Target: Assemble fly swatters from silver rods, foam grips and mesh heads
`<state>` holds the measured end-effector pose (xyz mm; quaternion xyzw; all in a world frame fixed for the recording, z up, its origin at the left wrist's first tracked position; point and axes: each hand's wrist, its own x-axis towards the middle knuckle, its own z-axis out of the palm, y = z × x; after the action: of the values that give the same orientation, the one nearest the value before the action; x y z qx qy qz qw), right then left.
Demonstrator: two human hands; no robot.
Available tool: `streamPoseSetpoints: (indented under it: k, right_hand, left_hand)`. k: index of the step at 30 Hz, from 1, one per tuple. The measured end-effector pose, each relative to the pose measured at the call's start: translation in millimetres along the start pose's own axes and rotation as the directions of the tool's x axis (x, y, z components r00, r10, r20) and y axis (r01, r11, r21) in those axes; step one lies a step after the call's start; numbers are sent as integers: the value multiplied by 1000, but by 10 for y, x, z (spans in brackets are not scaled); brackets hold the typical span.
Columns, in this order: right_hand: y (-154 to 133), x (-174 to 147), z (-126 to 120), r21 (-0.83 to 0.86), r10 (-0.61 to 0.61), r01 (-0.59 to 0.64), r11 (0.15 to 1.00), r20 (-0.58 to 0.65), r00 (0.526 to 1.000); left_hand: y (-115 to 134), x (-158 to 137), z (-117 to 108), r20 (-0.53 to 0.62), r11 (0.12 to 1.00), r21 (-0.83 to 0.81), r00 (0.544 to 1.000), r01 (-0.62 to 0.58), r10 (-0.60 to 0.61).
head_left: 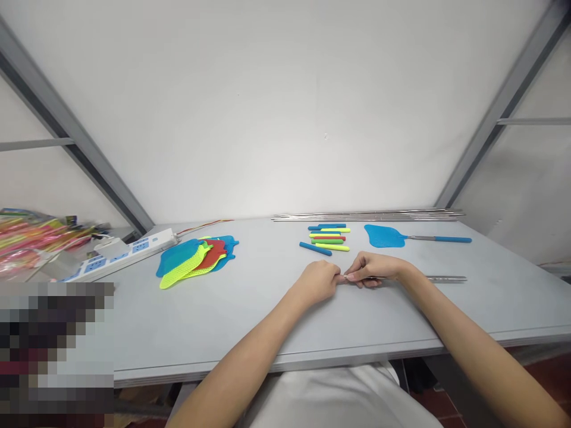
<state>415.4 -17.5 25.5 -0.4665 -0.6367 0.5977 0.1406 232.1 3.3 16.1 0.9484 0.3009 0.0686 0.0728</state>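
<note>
Table (178, 333): smooth grey top, straight front edge; clock read from the hands, white wall (285, 107) placed at 12
Left hand (317, 280): fingers curled inward, set against the right fingertips; what is pinched cannot be told
Right hand (371, 268): thumb and fingers closed on the metal rod
Metal rod (448, 279): slim, straight, polished; partly covered by the right hand, bare end pointed to 3 o'clock
Handle tubes (328, 241): slim, rounded, solid-coloured in blue, yellow, green and red; laid in a loose group near 12 o'clock
Blue swatter (386, 236): flat broad head, thin shaft, tubular handle; laid flat at 2 o'clock
Swatter heads (178, 258): thin, leaf-shaped, perforated, in blue, yellow and red; overlapped at about 9 o'clock
Spare rods (368, 217): shiny, slender, laid parallel along the wall, 12 to 1 o'clock
Power strip (154, 242): white, long, box-edged, faced with blue socket panels; beyond the heads, between 9 and 10
Packets (31, 241): glossy, pink and yellow, blurred; heaped farther out, between 9 and 10
</note>
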Motion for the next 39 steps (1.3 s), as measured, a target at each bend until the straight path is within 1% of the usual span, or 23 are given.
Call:
streamPoseSetpoints:
  k: [5,11,16,21,28,33,39]
  right_hand:
    - [-6,7,-5,28,-4,3,1000,39,999]
    - [10,32,-1,48,-27,25,999,51,998]
    - [41,47,-9,53,-14,12,999,37,999]
    - [32,49,-3,49,3,-4,999,10,1000]
    - [12,48,16,63,-3,3,998,8,1000]
    - [7,41,19,53,-23,23,998,2,1000]
    - [-30,19,39,29,-15,16,999,-23,1000]
  left_hand:
    - [27,1,-33,-6,999,27,1000,20,-20]
    - [15,4,-33,-29,1000,-8,999,26,-27]
    - [23,1,-36,-16,997,-55,999,49,-50]
    - [2,-4,-1,-17,991,-116,998,60,-62]
    - [-55,3,46,-61,982,-187,998,0,-11]
    - [-72,3,14,-34,963,-269,999,28,-38]
    - [-41,14,-42,-61,926,-377,997,16,-42]
